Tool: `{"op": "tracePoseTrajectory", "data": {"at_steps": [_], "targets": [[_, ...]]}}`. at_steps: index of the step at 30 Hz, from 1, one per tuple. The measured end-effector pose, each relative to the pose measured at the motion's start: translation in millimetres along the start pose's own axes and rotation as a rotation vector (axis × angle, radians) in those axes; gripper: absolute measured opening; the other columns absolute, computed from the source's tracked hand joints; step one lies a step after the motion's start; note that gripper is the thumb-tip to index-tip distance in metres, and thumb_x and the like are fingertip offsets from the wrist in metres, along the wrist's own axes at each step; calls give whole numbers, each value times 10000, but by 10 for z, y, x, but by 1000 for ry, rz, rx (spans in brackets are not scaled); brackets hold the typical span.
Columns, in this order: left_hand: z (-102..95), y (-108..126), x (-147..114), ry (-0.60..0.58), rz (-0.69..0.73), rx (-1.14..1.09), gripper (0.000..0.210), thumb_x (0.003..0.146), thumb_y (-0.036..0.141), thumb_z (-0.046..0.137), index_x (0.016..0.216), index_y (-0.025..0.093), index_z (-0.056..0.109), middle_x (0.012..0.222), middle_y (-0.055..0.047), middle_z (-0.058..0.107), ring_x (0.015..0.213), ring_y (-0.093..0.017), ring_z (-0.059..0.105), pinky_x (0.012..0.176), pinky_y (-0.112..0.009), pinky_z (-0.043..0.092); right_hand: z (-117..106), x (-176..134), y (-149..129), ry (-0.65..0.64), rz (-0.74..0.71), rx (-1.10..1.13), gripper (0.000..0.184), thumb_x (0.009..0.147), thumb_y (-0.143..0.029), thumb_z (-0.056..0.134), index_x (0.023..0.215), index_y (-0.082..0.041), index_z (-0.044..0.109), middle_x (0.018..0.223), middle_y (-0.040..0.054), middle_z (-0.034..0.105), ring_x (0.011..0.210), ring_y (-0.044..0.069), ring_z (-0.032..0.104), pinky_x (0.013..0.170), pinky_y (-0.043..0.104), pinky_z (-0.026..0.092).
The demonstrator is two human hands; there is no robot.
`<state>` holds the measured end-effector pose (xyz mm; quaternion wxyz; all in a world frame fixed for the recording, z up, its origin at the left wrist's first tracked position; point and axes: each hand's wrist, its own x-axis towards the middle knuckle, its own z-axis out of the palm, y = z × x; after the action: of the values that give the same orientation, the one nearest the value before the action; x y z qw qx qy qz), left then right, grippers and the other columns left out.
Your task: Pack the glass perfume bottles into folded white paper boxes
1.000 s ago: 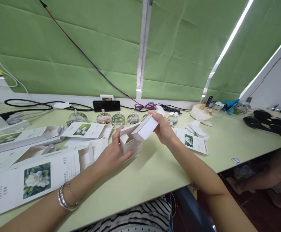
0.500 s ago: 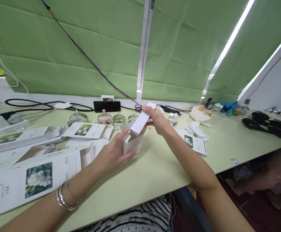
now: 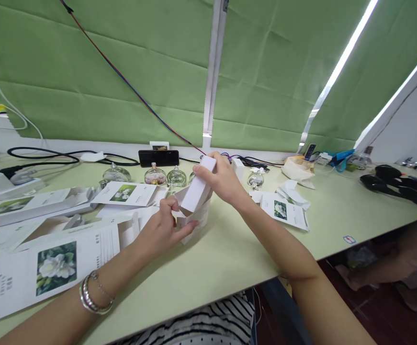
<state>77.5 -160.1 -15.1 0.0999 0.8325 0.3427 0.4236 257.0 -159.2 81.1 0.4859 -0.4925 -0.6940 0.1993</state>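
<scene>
My right hand [image 3: 222, 178] grips a plain white cardboard insert [image 3: 198, 186], tilted over an open carton. Its lower end is at the mouth of that white carton [image 3: 198, 221], which has small print on its side. My left hand [image 3: 168, 221] holds the carton, thumb along the near side and fingers curled at the raised flap. Behind the hands stand several round glass perfume bottles, among them a pinkish one [image 3: 155, 176] and a greenish one [image 3: 176, 177]; another is partly hidden by the insert. How far the insert reaches inside cannot be seen.
Flattened cartons with flower pictures [image 3: 55, 268] cover the table's left side. A black phone [image 3: 158, 158] leans at the back. On the right lie another flower carton [image 3: 283, 211], a bottle [image 3: 255, 179] and black sunglasses-like objects [image 3: 395, 187]. Another person's leg [image 3: 391, 263] shows at right.
My right hand and the white insert have moved left and down towards the carton. My left fingers have curled in at the flap. A small white box behind my right hand now shows more fully.
</scene>
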Motion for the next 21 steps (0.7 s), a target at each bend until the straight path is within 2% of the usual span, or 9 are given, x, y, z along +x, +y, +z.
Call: {"op": "tracePoseTrajectory", "data": {"at_steps": [3,6,12,14,16,19,21], "targets": [[6,6,5,8,-16,-12,449,763,432,596,822,259,186,801,53,397,440,-52,446,402,-210,341,31,-80,-100,75,17,-119,405,739,-518,564,992,-225,448,1046,64,394,944,239,498,852,493,441],[19,14,3,5,-3,-4,444,782,443,572,825,260,170,806,49,386,429,-49,429,393,-209,327,68,-137,-165,88,-25,-179,424,751,-500,557,1039,-212,441,1089,82,367,938,252,509,833,503,447],[44,11,-1,13,13,32,455,772,443,571,823,260,158,801,49,380,464,-59,430,423,-214,336,192,-190,-178,125,-100,-349,451,771,-479,540,1101,-190,437,1195,119,337,1044,283,478,795,439,472],[50,-8,0,16,-9,35,462,757,443,577,820,260,158,790,55,381,448,-55,431,407,-207,325,250,-225,-176,102,-108,-430,445,782,-465,538,1112,-183,441,1214,128,340,1061,285,470,776,415,479],[51,-28,0,23,-25,35,470,739,447,586,835,257,167,767,63,373,436,-59,441,393,-206,324,277,-270,-186,24,-110,-519,437,805,-479,514,1113,-174,454,1226,141,353,1061,295,471,754,414,482],[40,-46,4,34,-58,29,453,736,425,587,862,250,189,744,68,370,447,-73,468,397,-215,361,204,-326,-222,-234,-127,-603,476,867,-548,393,1130,-158,467,1212,161,405,1034,301,495,752,434,478],[34,-56,7,52,-73,22,440,742,403,590,863,250,196,776,56,383,452,-63,469,401,-215,381,89,-340,-245,-393,-172,-642,495,899,-550,323,1163,-156,463,1188,159,451,1053,304,492,807,455,457]]}}
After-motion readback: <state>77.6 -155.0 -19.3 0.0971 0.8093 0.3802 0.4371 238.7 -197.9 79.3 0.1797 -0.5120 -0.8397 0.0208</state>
